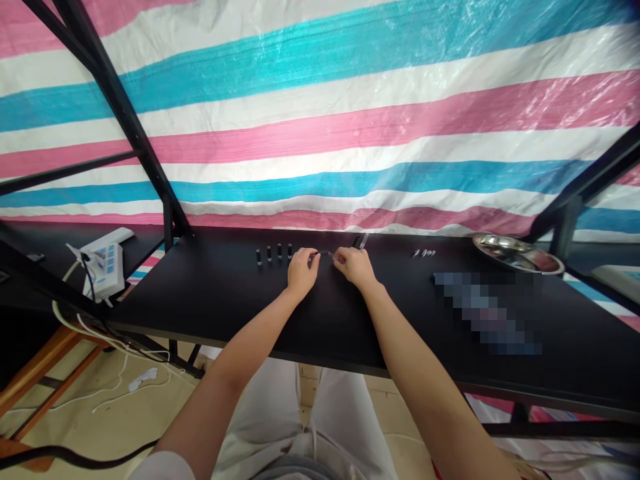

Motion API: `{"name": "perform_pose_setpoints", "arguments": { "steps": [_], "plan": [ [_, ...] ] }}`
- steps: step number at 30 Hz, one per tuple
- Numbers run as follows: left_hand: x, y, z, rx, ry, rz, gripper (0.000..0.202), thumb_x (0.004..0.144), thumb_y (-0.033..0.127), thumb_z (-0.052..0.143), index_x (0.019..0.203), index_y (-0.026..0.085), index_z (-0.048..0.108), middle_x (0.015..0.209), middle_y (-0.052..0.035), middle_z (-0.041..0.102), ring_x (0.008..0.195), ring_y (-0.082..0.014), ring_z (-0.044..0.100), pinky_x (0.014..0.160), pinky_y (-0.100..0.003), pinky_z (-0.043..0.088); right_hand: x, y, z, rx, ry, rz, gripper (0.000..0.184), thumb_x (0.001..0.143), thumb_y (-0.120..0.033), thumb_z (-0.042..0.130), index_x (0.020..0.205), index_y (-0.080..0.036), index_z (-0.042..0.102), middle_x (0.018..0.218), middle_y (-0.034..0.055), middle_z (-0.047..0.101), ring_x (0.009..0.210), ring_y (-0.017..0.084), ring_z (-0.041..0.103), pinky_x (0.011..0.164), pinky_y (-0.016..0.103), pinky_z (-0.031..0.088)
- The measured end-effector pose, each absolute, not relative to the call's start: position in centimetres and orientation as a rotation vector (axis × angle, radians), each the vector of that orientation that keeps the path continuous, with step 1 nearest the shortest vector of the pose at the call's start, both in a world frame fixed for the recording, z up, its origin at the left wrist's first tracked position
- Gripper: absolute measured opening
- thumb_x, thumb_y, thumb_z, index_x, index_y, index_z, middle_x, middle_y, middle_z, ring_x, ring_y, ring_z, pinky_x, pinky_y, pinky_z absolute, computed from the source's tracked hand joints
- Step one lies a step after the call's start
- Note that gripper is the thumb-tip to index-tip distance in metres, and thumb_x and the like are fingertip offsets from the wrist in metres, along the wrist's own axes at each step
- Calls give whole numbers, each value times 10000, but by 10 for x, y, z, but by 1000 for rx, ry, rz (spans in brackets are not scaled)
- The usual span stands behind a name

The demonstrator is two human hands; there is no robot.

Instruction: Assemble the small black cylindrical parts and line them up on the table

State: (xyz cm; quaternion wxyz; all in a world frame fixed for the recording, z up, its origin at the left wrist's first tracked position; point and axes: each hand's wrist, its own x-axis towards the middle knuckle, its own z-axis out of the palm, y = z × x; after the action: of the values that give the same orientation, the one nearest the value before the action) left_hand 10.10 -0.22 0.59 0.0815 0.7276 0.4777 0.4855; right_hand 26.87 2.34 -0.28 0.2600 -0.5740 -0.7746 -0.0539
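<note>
My left hand [302, 272] and my right hand [355, 265] meet near the middle of the black table, fingers pinched. A small, thin dark piece [325, 253] spans the gap between their fingertips. Its kind is too small to make out, and its ends are partly hidden by the fingers. Left of my left hand, several short black cylinders with silvery ends, among them one cylinder [269, 253], stand upright in a slanting row. Just behind my right hand are a clear, narrow piece [364, 240] and a dark one [357, 242], partly covered by the hand.
Several tiny silvery pieces [426, 253] lie to the right. Beyond them is a shiny round metal tray [553, 267]; a pixelated patch covers the table in front. Black frame posts [135, 133] rise at both sides. A white power strip [107, 270] with cables lies at left.
</note>
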Motion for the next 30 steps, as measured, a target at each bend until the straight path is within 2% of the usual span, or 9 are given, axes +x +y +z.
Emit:
{"name": "perform_pose_setpoints", "arguments": {
  "steps": [30],
  "plan": [
    [99,-2,3,2187,1519,1171,98,817,232,529,831,179,610,787,-16,610,690,-121,544,689,-246,444,242,14,1,-1415,-2295,-314,144,814,-192,442,756,-158,569,724,63,636,712,177,527,682,304,233]
  ]
}}
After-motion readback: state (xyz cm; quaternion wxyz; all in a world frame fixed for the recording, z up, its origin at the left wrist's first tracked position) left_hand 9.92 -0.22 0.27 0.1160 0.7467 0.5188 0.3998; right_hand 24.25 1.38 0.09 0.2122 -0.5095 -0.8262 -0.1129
